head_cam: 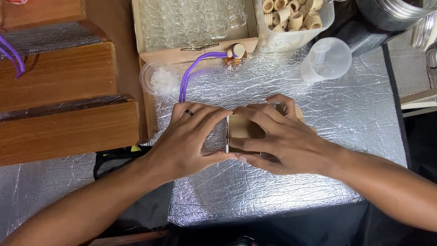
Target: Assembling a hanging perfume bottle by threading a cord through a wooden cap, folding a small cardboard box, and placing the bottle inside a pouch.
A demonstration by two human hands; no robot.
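Together we press both hands, left hand [193, 136] and right hand [277, 136], around what seems a small cardboard box [241, 130] on the foil-covered surface [355, 114].

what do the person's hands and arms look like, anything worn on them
Both forearms are bare, with no sleeves, watch or gloves in view. The left hand wears one dark band ring on a finger. The right hand shows no ring or other jewellery. Fingernails are short and unpainted.

Foil-covered table [355, 114]: small cardboard box [241, 130], plastic cup [327, 59], lidded tub [159, 78].
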